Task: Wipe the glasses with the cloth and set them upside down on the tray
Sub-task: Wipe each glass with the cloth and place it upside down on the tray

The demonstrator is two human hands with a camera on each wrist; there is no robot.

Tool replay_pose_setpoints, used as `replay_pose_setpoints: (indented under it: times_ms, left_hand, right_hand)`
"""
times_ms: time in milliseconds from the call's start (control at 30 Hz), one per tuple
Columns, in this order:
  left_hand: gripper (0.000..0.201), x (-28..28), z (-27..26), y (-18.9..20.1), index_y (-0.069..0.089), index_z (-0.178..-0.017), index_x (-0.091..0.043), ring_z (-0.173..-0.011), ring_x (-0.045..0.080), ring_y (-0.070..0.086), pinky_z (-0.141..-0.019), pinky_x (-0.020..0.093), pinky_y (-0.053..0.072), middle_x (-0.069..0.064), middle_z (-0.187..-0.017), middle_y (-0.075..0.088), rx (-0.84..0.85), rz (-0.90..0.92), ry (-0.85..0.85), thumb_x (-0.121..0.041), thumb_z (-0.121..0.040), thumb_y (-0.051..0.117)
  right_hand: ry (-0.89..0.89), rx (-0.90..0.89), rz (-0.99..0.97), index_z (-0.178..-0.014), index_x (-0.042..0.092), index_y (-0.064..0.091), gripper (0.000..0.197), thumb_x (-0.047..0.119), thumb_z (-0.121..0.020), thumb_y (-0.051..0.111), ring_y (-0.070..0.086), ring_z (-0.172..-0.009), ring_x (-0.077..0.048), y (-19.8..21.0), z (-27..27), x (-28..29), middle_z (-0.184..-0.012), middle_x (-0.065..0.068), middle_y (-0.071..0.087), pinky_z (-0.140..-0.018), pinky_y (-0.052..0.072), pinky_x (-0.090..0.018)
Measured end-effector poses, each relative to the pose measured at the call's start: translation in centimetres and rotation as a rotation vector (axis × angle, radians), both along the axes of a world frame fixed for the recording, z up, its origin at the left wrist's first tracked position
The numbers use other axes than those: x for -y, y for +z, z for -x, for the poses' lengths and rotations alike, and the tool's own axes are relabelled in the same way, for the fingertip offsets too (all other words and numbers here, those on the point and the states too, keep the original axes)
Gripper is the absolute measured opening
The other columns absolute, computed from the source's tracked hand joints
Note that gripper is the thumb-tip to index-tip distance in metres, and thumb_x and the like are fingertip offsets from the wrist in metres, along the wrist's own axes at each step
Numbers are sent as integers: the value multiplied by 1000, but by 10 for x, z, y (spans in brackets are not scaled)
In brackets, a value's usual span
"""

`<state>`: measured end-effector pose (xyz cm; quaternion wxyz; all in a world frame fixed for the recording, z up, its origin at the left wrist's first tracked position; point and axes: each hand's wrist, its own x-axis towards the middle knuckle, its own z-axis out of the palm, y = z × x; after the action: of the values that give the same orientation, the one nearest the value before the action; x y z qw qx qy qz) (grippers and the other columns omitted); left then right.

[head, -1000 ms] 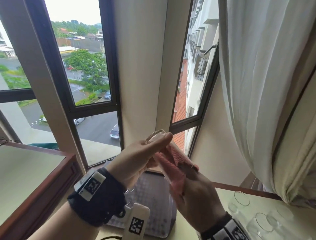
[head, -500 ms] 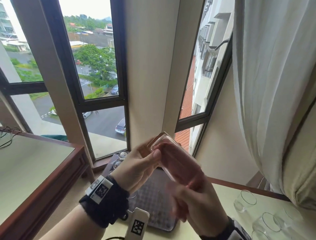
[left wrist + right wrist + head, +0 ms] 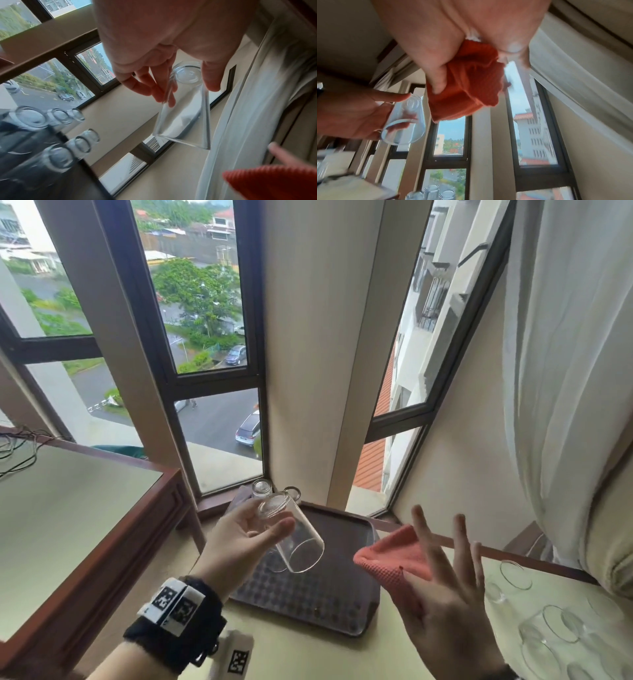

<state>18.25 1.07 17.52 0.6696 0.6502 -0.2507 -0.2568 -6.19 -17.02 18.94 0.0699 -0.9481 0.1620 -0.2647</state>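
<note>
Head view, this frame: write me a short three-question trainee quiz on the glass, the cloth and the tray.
1. True or false: the glass in the left hand already stands on the tray.
2. Which hand holds the pink cloth? A) left B) right C) neither
3. Fill in: the unwiped glasses stand on the table to the ___ of the tray.

Key:
1. False: it is held tilted above the tray, mouth towards the camera.
2. B: the right hand holds it under the thumb, fingers spread.
3. right
</note>
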Motion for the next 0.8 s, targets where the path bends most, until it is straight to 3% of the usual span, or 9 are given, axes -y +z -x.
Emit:
replay_pose_setpoints:
  times_ms: [33, 100, 167, 233, 300, 333, 533, 667, 800]
  left_hand:
    - [46, -3, 0, -11, 69, -125, -17, -103, 22, 79, -87, 31, 64, 1, -111, 82, 20, -41, -3, -19, -82, 85]
    - [49, -8, -3, -35, 70, -125, -21, -99, 16, 79, -87, 31, 63, -6, -110, 81, 109, -155, 6, -24, -80, 90]
    - [47, -12, -6, -59, 71, -119, -25, -96, 5, 77, -86, 24, 60, -17, -104, 80, 178, -261, 40, -25, -78, 94]
    - [49, -15, -9, -79, 69, -114, -30, -90, -4, 74, -84, 19, 58, -23, -98, 79, 227, -361, 63, -28, -74, 97]
    - [52, -16, -11, -92, 65, -111, -36, -85, -9, 70, -79, 14, 52, -21, -92, 77, 311, -494, 50, -41, -71, 97]
    - [53, -17, -12, -98, 62, -110, -39, -82, -9, 68, -76, 12, 49, -20, -91, 75, 346, -548, 41, -45, -71, 96]
    - [59, -9, -19, -143, 57, -119, -34, -85, 4, 70, -88, 30, 55, -15, -93, 73, 358, -670, 11, -45, -74, 93]
    - [62, -3, -26, -171, 56, -123, -32, -95, 14, 73, -94, 37, 56, -10, -102, 74, 343, -691, 14, -47, -75, 91]
    - [64, 3, -30, -189, 54, -125, -29, -100, 19, 72, -95, 37, 56, -6, -106, 74, 328, -705, 16, -45, -75, 91]
  right_hand:
    - [60, 30, 26, -108, 41, 78, 25, 40, -97, 55, 19, -151, -46, -2, -2, -4, -163, -8, 34, -118, 19, -67]
    - [246, 39, -63, -120, 37, 74, 27, 30, -98, 60, 47, -141, -29, -10, -4, -8, -151, 2, 52, -114, 41, -49]
    - [343, -38, -225, -126, 35, 71, 37, 18, -93, 71, 66, -114, -2, -23, -5, -10, -129, 20, 66, -92, 56, -24]
    - [325, -98, -308, -121, 34, 70, 40, 14, -87, 77, 66, -91, 6, -32, -5, -17, -108, 23, 68, -79, 52, -9]
    - [298, -124, -319, -111, 33, 66, 21, 24, -93, 69, 62, -79, 4, -38, -7, -24, -99, 21, 64, -74, 44, -1]
    - [284, -112, -306, -108, 32, 66, 11, 32, -97, 62, 61, -77, 3, -42, -6, -25, -97, 20, 63, -72, 42, -1]
    - [84, -178, -430, -107, 30, 71, 45, 61, -101, 39, 69, -81, -9, -60, 1, -41, -92, 16, 71, -70, 55, -25]
    - [-4, -140, -482, -119, 41, 67, 31, 54, -94, 53, 67, -87, 8, -50, 4, -57, -100, 26, 71, -78, 46, -3]
    - [-58, -162, -483, -122, 46, 63, 32, 44, -90, 59, 54, -84, 26, -47, 6, -66, -93, 49, 57, -77, 39, 3]
